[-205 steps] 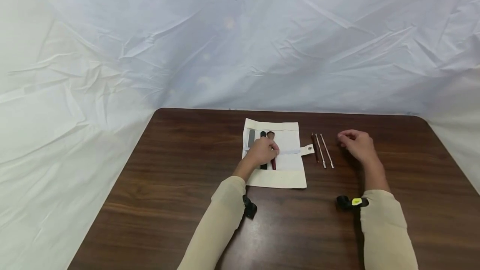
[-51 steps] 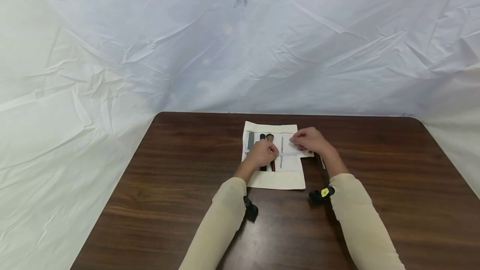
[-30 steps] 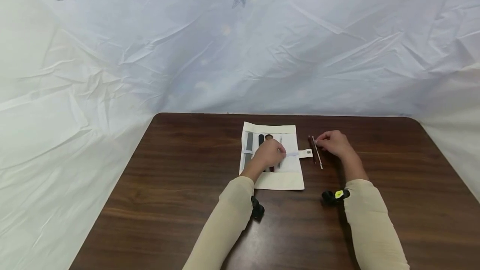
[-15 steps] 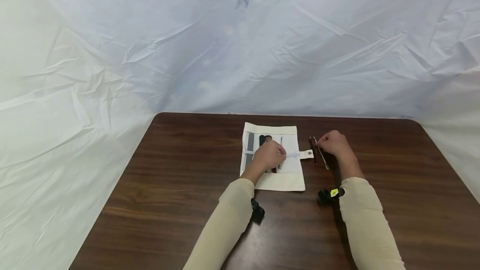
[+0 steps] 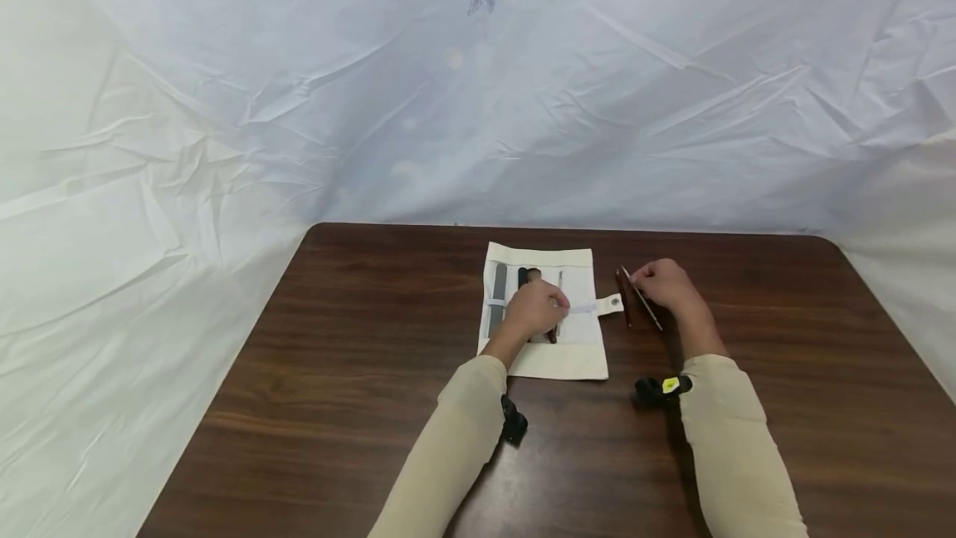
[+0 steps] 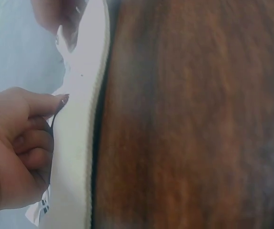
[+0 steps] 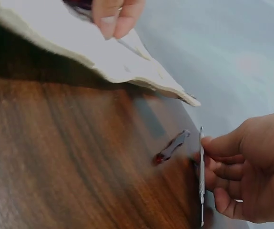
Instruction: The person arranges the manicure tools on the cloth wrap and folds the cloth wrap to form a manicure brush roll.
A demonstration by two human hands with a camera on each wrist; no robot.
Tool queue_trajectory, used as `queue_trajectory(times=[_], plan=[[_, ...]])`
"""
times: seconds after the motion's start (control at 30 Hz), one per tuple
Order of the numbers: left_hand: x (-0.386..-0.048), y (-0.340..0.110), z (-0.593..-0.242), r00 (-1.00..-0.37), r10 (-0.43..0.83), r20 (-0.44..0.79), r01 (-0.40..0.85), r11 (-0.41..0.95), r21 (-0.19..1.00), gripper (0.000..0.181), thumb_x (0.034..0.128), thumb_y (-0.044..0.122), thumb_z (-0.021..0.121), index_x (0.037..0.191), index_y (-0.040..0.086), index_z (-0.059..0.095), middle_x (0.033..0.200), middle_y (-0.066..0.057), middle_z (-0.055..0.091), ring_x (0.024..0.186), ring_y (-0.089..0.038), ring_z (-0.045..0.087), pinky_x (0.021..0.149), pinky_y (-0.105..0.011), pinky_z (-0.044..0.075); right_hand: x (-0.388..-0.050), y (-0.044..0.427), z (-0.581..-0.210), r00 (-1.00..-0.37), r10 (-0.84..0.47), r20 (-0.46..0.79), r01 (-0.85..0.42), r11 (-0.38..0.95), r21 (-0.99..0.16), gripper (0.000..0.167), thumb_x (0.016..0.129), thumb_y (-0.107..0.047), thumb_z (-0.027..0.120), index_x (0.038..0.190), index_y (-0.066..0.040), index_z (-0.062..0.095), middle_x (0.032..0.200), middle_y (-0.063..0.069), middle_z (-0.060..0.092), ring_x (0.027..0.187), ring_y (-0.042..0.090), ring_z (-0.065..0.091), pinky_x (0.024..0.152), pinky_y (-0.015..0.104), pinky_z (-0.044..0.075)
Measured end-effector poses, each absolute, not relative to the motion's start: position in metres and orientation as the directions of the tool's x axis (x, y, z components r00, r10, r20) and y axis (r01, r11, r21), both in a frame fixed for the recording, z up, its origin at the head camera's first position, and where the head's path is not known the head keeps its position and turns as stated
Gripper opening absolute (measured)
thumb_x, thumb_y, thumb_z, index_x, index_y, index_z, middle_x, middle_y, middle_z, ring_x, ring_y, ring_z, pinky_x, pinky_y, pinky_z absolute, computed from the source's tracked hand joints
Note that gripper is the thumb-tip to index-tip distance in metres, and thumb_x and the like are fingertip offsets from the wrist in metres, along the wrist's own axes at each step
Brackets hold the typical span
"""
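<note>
- Right hand (image 5: 663, 282): thumb and fingertips pinch a slim double-ended metal tool (image 7: 202, 179), which lies slantwise just right of the fabric case (whether it is wholly clear of the table cannot be told).
- Left hand (image 5: 534, 305): lies over the case, fingers curled, thumb and finger appearing to pinch the pale elastic band (image 5: 582, 309).
- White fabric case (image 5: 560, 362): spread flat, bearing a grey file (image 5: 499, 282), a black tool (image 5: 522, 276), a brush (image 5: 534, 274) and another slim silver tool (image 5: 560, 281).
- Red-handled tool (image 5: 624, 297): on the table (image 5: 299, 405), between the case's snap strap (image 5: 613, 303) and the pinched tool.
- Change: over the last half second the pinched tool has swung to a stronger slant, while the left hand has scarcely moved; the pick-up is judged made or nearly so, with the red-handled tool left out.
- Views: the right wrist view alone resolves the ridged grip and pinch; the left wrist view shows the folded fingers and stitched case edge; only the head view gives the whole row of contents.
</note>
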State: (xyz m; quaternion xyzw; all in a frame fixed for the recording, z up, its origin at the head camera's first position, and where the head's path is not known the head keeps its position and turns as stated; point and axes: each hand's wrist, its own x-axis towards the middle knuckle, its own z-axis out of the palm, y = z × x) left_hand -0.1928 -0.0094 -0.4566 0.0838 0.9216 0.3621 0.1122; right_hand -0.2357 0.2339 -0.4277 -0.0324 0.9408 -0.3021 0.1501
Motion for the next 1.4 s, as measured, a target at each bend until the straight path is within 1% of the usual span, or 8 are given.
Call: queue_trajectory(times=[0.13,0.2,0.4,0.5,0.63,0.83,1.2,1.4], plan=[[-0.194,-0.009,-0.458,-0.96,0.243,-0.139,0.08,0.715,0.694,0.014,0.0975,0.019,0.066,0.099,0.017,0.08,0.081,0.0,0.078,0.065,-0.01,0.061,0.062,-0.024,0.044,-0.234,0.235,-0.429,-0.961,-0.17,-0.219,0.03,0.72,-0.693,0.035,0.108,-0.014,0.046,0.125,0.013,0.06,0.119,0.031,0.066,0.093,0.021,0.064,0.075,0.03,0.049],[-0.194,-0.009,-0.458,-0.961,0.243,-0.134,0.084,0.716,0.693,0.014,0.0977,0.02,0.066,0.099,0.017,0.08,0.08,0.0,0.078,0.065,-0.01,0.062,0.062,-0.024,0.045,-0.234,0.234,-0.429,-0.975,-0.16,-0.153,0.013,0.649,-0.761,0.036,0.107,-0.014,0.048,0.13,0.013,0.058,0.114,0.028,0.068,0.091,0.014,0.064,0.075,0.027,0.051],[-0.194,-0.008,-0.458,-0.962,0.243,-0.126,0.092,0.719,0.689,0.014,0.0976,0.021,0.066,0.1,0.018,0.08,0.08,0.001,0.078,0.067,-0.01,0.064,0.064,-0.025,0.046,-0.237,0.225,-0.422,-0.996,-0.071,0.061,-0.086,0.426,-0.901,0.038,0.107,-0.017,0.05,0.131,0.012,0.055,0.093,-0.015,0.061,0.079,-0.003,0.055,0.071,0.017,0.051],[-0.195,-0.008,-0.458,-0.963,0.239,-0.126,0.088,0.716,0.692,0.014,0.0975,0.021,0.067,0.1,0.018,0.08,0.083,0.001,0.078,0.069,-0.011,0.064,0.064,-0.025,0.046,-0.241,0.217,-0.417,-0.995,-0.051,0.087,-0.099,0.348,-0.932,0.028,0.107,-0.021,0.049,0.121,0.003,0.057,0.089,-0.022,0.059,0.08,-0.001,0.057,0.074,0.016,0.052],[-0.195,-0.009,-0.458,-0.965,0.232,-0.125,0.081,0.713,0.697,0.014,0.0972,0.021,0.067,0.099,0.018,0.081,0.087,0.0,0.078,0.071,-0.011,0.064,0.065,-0.025,0.046,-0.247,0.203,-0.414,-0.995,-0.068,0.07,-0.087,0.305,-0.948,0.023,0.108,-0.026,0.05,0.114,-0.006,0.059,0.088,-0.018,0.062,0.081,-0.001,0.059,0.077,0.015,0.054],[-0.196,-0.009,-0.46,-0.966,0.234,-0.113,0.093,0.716,0.692,0.014,0.0963,0.021,0.068,0.098,0.018,0.081,0.087,0.001,0.078,0.074,-0.012,0.066,0.067,-0.025,0.048,-0.253,0.185,-0.425,-0.991,-0.131,0.022,-0.065,0.336,-0.94,0.043,0.108,-0.026,0.05,0.13,0.01,0.057,0.093,-0.01,0.061,0.081,-0.002,0.059,0.078,0.014,0.054],[-0.198,-0.01,-0.462,-0.967,0.234,-0.103,0.1,0.719,0.688,0.015,0.0935,0.017,0.067,0.098,0.016,0.082,0.085,0.001,0.079,0.071,-0.01,0.065,0.063,-0.021,0.045,-0.258,0.169,-0.443,-0.98,-0.188,-0.067,-0.002,0.343,-0.939,0.041,0.107,-0.02,0.053,0.132,0.012,0.058,0.089,-0.009,0.064,0.074,-0.006,0.063,0.073,0.014,0.055],[-0.198,-0.01,-0.462,-0.969,0.228,-0.092,0.106,0.726,0.679,0.014,0.0944,0.018,0.068,0.099,0.017,0.082,0.087,0.0,0.08,0.071,-0.01,0.066,0.063,-0.021,0.046,-0.259,0.166,-0.443,-0.969,-0.222,-0.106,0.015,0.376,-0.926,0.04,0.106,-0.016,0.055,0.131,0.014,0.057,0.098,0.005,0.069,0.073,-0.004,0.064,0.073,0.016,0.056]])
